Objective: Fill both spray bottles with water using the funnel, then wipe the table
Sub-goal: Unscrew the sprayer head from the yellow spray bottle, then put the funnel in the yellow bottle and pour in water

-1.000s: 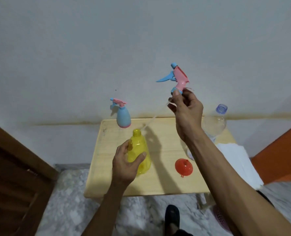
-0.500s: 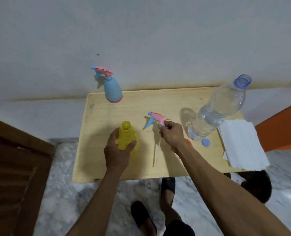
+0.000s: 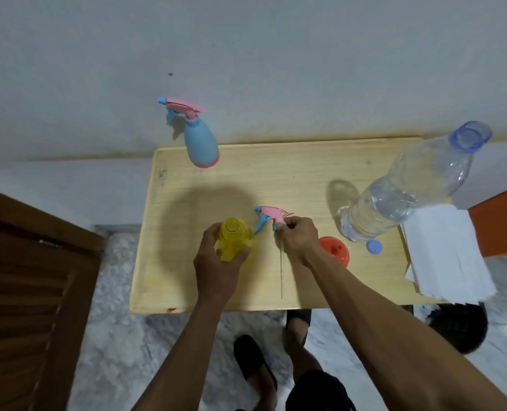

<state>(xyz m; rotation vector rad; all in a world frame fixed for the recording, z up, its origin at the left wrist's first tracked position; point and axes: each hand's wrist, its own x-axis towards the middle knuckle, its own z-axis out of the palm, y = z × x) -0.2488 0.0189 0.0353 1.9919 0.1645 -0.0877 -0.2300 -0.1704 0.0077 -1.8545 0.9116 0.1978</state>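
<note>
The left hand (image 3: 216, 262) is wrapped around the yellow spray bottle (image 3: 233, 239), which stands upright near the middle of the worktop's (image 3: 276, 179) front half, its open neck facing straight up with no head on it. Just to its right, the right hand (image 3: 298, 238) pinches the collar of the detached spray head (image 3: 268, 216) between fingertips, low over the wood. The head's pink body runs roughly left to right, its blue nozzle pointing left toward the yellow bottle, the blue trigger hanging down and leftward. From the collar the thin clear dip tube (image 3: 281, 271) stretches toward the worktop's front edge, its long axis nearly square to that edge, and seems to lie along the wood.

Just beyond the right wrist sits the orange funnel (image 3: 336, 250), wide mouth up, partly hidden by the forearm. Near it to the right lies a small blue bottle cap (image 3: 374, 247), just in front of the base of the large clear water bottle (image 3: 406, 191). That bottle stands uncapped toward the right edge, water filling its lower part. A stack of white paper towels (image 3: 442, 256) covers the front right corner and overhangs the edge.

At the back left corner, against the wall, the blue spray bottle (image 3: 201, 143) stands upright with its pink head still on, nozzle pointing left.
</note>
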